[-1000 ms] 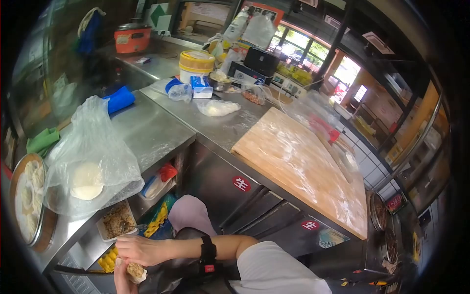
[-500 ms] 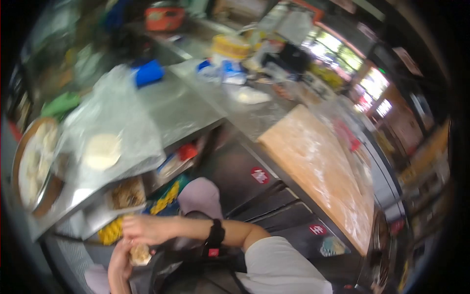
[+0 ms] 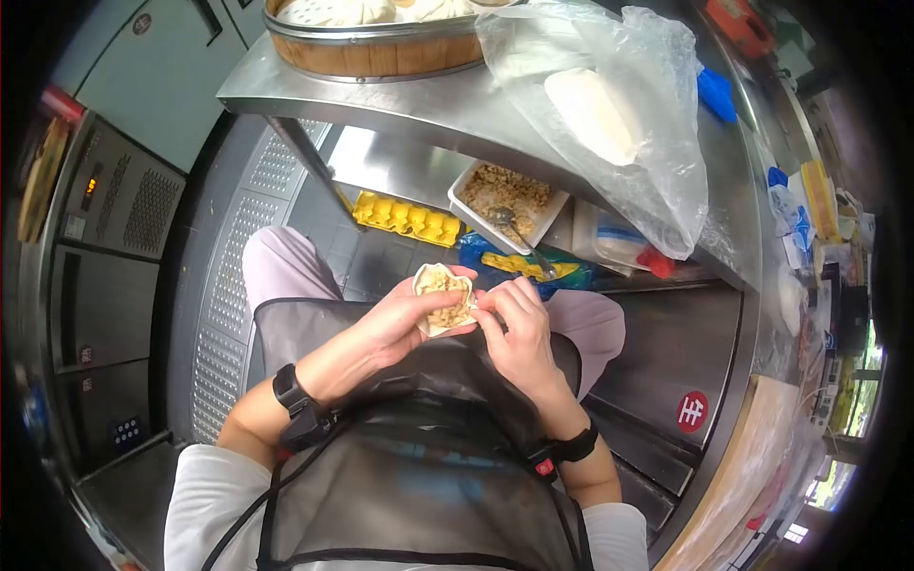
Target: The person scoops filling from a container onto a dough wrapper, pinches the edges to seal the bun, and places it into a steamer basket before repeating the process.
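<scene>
My left hand (image 3: 392,322) cradles a round dough wrapper (image 3: 428,328) with crumbly brown filling (image 3: 444,299) on it, and my left thumb rests on the filling. On the wrapper's right edge my right hand (image 3: 516,328) pinches the dough between thumb and fingertips. Beyond my hands, a white tray (image 3: 464,211) of similar filling sits on a lower shelf with a metal spoon (image 3: 519,231) in it. Up on the steel counter, a pale dough piece (image 3: 595,114) lies on clear plastic (image 3: 666,105).
A bamboo steamer (image 3: 381,57) with pleated buns (image 3: 357,11) stands on the steel counter (image 3: 428,107). Yellow egg-tray-like packaging (image 3: 407,219) lies below. At the lower right is a floured wooden board (image 3: 728,476). Cabinets with vents (image 3: 148,205) stand at left.
The view has swung left and down, bringing the steamer to the top centre. My hands now appear near the centre, and the filled wrapper shows more openly between them.
</scene>
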The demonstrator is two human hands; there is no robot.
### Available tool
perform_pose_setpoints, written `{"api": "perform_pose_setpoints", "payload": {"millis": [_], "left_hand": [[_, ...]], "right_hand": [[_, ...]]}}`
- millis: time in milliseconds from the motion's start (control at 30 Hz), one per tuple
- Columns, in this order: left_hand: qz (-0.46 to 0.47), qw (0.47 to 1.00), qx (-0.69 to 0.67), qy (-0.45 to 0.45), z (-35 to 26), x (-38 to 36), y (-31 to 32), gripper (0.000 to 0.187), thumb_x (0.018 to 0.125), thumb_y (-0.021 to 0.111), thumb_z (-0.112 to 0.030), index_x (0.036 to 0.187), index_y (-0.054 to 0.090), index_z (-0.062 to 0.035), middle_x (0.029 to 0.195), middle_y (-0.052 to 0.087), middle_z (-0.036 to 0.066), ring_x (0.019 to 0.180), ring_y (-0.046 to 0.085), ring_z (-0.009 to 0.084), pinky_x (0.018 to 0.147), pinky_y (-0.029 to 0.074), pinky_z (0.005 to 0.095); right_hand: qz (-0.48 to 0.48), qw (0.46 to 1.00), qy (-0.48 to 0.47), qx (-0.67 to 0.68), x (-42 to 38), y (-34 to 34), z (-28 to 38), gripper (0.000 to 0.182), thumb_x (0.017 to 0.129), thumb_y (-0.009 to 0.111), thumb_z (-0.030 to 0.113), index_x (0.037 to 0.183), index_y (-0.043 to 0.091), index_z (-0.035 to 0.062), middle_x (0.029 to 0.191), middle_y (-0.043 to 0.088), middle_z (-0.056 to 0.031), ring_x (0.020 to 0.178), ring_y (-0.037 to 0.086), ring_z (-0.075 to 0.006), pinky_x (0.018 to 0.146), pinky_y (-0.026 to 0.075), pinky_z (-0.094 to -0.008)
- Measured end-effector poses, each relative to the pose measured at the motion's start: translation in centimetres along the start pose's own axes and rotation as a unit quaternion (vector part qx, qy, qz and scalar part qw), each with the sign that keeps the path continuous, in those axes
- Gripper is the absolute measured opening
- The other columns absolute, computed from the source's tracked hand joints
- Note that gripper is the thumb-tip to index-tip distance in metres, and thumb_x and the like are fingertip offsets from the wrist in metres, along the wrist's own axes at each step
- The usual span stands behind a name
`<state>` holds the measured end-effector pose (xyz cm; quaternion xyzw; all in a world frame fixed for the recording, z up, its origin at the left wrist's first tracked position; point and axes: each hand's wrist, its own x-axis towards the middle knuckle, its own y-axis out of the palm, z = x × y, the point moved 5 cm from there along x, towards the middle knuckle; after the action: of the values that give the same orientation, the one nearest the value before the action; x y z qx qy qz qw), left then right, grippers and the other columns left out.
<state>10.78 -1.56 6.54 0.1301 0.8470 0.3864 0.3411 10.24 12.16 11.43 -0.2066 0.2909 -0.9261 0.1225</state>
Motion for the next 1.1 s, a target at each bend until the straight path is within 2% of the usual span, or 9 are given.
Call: {"api": "perform_pose_setpoints", "payload": {"millis": [67, 200, 333, 467, 567, 667, 800, 900, 1100], "left_hand": [[0.002, 1.0, 0.003, 0.006, 0.2, 0.3, 0.1, 0.032, 0.089, 0.059, -0.011, 0.119, 0.05, -0.0029, 0.104, 0.06, 0.009, 0.096, 0.061, 0.0178, 0.084, 0.054, 0.0346], [-0.006, 0.995, 0.07, 0.075, 0.4, 0.4, -0.2, 0.026, 0.087, 0.058, -0.006, 0.112, 0.053, -0.0013, 0.105, 0.059, 0.006, 0.094, 0.06, 0.0132, 0.083, 0.049, 0.0263], [0.006, 0.995, 0.066, 0.077, 0.3, 0.6, -0.2, 0.024, 0.087, 0.058, -0.006, 0.111, 0.054, -0.0018, 0.102, 0.06, 0.006, 0.091, 0.061, 0.0127, 0.082, 0.05, 0.0264], [0.024, 0.997, 0.057, 0.044, 0.1, 0.7, 0.8, 0.023, 0.088, 0.058, -0.007, 0.11, 0.053, -0.0022, 0.097, 0.061, 0.006, 0.089, 0.061, 0.013, 0.08, 0.051, 0.0263], [0.009, 0.999, 0.04, 0.026, 0.4, 0.9, 0.4, 0.023, 0.089, 0.057, -0.009, 0.11, 0.053, -0.0023, 0.097, 0.06, 0.005, 0.089, 0.061, 0.0127, 0.079, 0.051, 0.0264], [-0.012, 0.996, 0.073, 0.056, 0.7, 1.0, 0.1, 0.022, 0.089, 0.055, -0.01, 0.11, 0.053, -0.0021, 0.098, 0.06, 0.005, 0.089, 0.061, 0.0127, 0.079, 0.051, 0.0268], [-0.021, 0.991, 0.111, 0.074, -0.1, 0.9, 0.5, 0.019, 0.089, 0.054, -0.008, 0.107, 0.054, -0.0014, 0.095, 0.06, 0.005, 0.086, 0.06, 0.0122, 0.077, 0.05, 0.0254], [-0.002, 0.988, 0.136, 0.069, -0.2, 1.0, 0.7, 0.017, 0.088, 0.053, -0.005, 0.104, 0.055, -0.0011, 0.092, 0.06, 0.004, 0.082, 0.06, 0.0106, 0.074, 0.049, 0.024], [-0.018, 0.98, 0.183, 0.073, -0.7, 0.8, 0.9, 0.016, 0.086, 0.052, -0.002, 0.102, 0.057, -0.0005, 0.088, 0.06, 0.004, 0.08, 0.06, 0.0103, 0.071, 0.05, 0.024]], "right_hand": [[-0.013, 0.994, -0.074, -0.081, 0.1, -0.1, 0.7, 0.012, 0.071, 0.065, 0.004, 0.078, 0.056, 0.0026, 0.077, 0.054, -0.0089, 0.073, 0.052, -0.0264, 0.066, 0.038, -0.0359], [-0.02, 0.986, -0.131, -0.101, 0.5, 0.2, 2.3, 0.014, 0.072, 0.066, 0.005, 0.08, 0.054, 0.0047, 0.079, 0.054, -0.0082, 0.073, 0.05, -0.0269, 0.067, 0.038, -0.0364], [-0.053, 0.991, -0.031, -0.115, 0.9, -0.8, 1.7, 0.016, 0.074, 0.066, 0.006, 0.084, 0.054, 0.0038, 0.082, 0.053, -0.009, 0.076, 0.05, -0.0273, 0.067, 0.039, -0.0369], [-0.016, 0.991, -0.082, -0.107, 0.3, 0.0, 1.1, 0.016, 0.073, 0.066, 0.005, 0.084, 0.054, 0.0038, 0.082, 0.052, -0.0095, 0.075, 0.049, -0.0283, 0.066, 0.039, -0.038], [-0.049, 0.988, -0.078, -0.125, -0.1, 0.1, 0.9, 0.014, 0.073, 0.065, 0.004, 0.082, 0.054, 0.0031, 0.081, 0.052, -0.0106, 0.074, 0.049, -0.0285, 0.065, 0.039, -0.0389], [-0.038, 0.97, -0.164, -0.173, -0.2, 0.3, 2.1, 0.012, 0.073, 0.062, 0.004, 0.083, 0.055, 0.0011, 0.08, 0.052, -0.0115, 0.073, 0.049, -0.0279, 0.065, 0.04, -0.0382], [-0.038, 0.984, -0.065, -0.159, 0.7, -0.4, 1.3, 0.022, 0.078, 0.064, 0.015, 0.093, 0.054, 0.001, 0.088, 0.05, -0.0112, 0.083, 0.048, -0.028, 0.073, 0.038, -0.0391], [-0.017, 0.987, -0.08, -0.14, 0.3, -0.2, 1.5, 0.021, 0.073, 0.065, 0.004, 0.091, 0.055, -0.0003, 0.087, 0.052, -0.0139, 0.08, 0.05, -0.0303, 0.071, 0.042, -0.0387], [-0.061, 0.987, -0.09, -0.115, 0.8, -1.0, 2.4, 0.02, 0.074, 0.067, 0.004, 0.09, 0.056, -0.0011, 0.087, 0.052, -0.0134, 0.08, 0.05, -0.0298, 0.071, 0.041, -0.0375]]}}
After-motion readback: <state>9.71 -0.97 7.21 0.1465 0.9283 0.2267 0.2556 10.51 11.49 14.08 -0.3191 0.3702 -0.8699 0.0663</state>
